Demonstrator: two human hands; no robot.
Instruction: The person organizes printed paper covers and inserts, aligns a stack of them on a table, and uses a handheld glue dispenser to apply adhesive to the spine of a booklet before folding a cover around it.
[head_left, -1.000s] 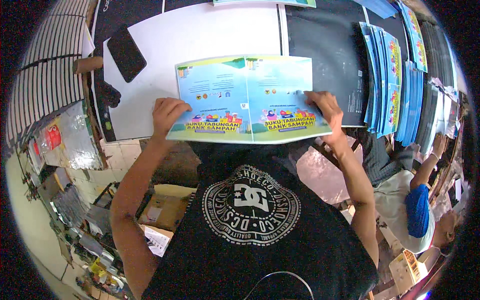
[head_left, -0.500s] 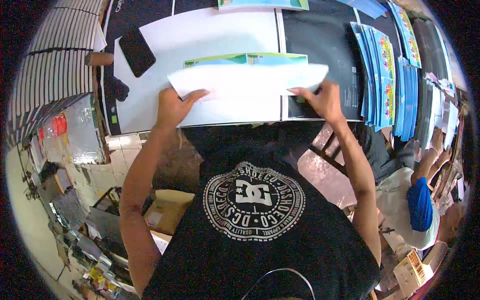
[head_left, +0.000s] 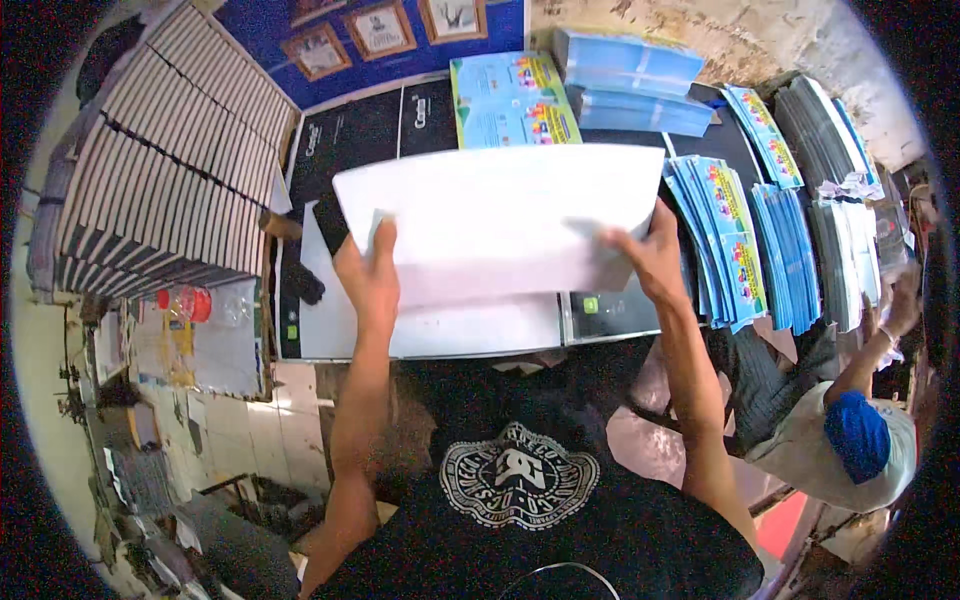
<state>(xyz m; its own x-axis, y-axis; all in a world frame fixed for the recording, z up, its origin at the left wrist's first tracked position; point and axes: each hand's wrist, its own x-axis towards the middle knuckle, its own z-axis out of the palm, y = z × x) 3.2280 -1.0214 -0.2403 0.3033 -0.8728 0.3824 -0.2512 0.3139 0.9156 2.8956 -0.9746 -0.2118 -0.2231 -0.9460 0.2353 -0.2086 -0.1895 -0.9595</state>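
A large white paper sheet (head_left: 500,215) is stretched between my two hands above the table, its lower edge smeared by motion. My left hand (head_left: 370,280) grips its left side, thumb on top and fingers underneath. At the opposite side my right hand (head_left: 655,262) pinches it the same way; the fingers below are hidden. Beneath the sheet lies a wide white sheet (head_left: 460,330) on the black tabletop (head_left: 625,318). Just beyond the held sheet are printed blue-and-green cover sheets (head_left: 510,100). A black phone (head_left: 328,220) is partly covered by the sheet's left edge.
Tall stacks of bound books (head_left: 160,160) rise at the left, near a wooden handle (head_left: 280,226) and a dark lump (head_left: 298,280). Blue printed booklets (head_left: 720,240) and further blue stacks (head_left: 630,90) line the right and back. Another person (head_left: 850,440) works at the far right.
My view has tilted up, bringing in the table's far side. The white sheet is turned so more of its broad face shows, and both hands still hold it.
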